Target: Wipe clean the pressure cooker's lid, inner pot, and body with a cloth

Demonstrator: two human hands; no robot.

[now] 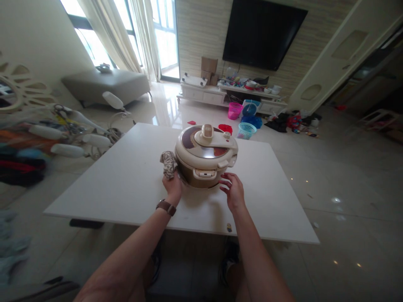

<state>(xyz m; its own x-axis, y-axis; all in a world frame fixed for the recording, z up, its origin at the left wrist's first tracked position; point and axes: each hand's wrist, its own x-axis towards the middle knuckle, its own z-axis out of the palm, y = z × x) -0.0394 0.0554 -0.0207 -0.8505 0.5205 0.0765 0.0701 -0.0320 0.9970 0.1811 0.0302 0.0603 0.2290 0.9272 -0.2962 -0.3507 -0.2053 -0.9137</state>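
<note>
A cream and brown electric pressure cooker (pixel 205 155) stands on a white table (pixel 126 184), lid on. My left hand (pixel 172 186) grips a patterned cloth (pixel 169 163) and presses it against the cooker's left side; a brown watch band is on that wrist. My right hand (pixel 232 189) rests on the table at the cooker's front right, fingers spread and touching its base.
A drying rack with clothes (pixel 59 134) stands left of the table. Beyond it are a grey bench (pixel 107 84), a TV cabinet (pixel 226 94) under a wall TV, and plastic baskets (pixel 245 130) on the glossy floor. My knees are under the table's near edge.
</note>
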